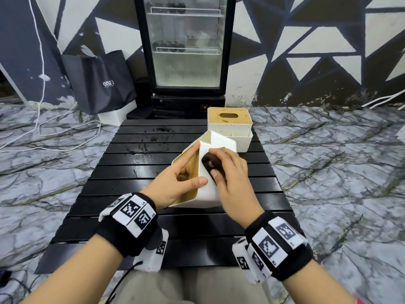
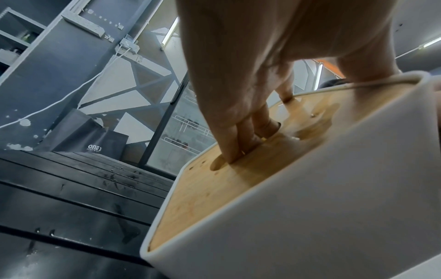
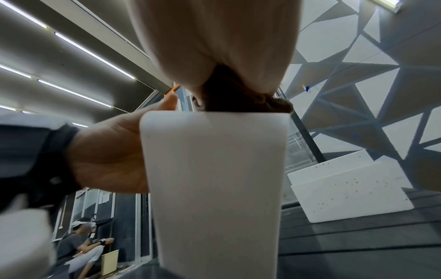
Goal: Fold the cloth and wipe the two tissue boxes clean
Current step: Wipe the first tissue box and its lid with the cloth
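Note:
On the black slatted table (image 1: 131,163), a white tissue box (image 1: 207,195) with a wooden lid (image 2: 203,203) is tipped up on its edge. My left hand (image 1: 177,176) grips it, with fingers (image 2: 241,139) hooked into the lid's slot and the thumb over the white side. My right hand (image 1: 231,170) holds a bunched dark brown cloth (image 1: 211,162) and presses it against that white side (image 3: 214,179). The cloth (image 3: 229,94) shows at the box's top edge. A second tissue box (image 1: 230,128), speckled with spots, stands upright just behind at the table's back right.
A glass-door fridge (image 1: 186,51) stands behind the table, with a black shopping bag (image 1: 100,84) to its left. White cables (image 1: 54,137) lie on the marble floor. Dark smears mark the table's far slats (image 1: 153,132). A seated person (image 3: 81,243) shows in the right wrist view.

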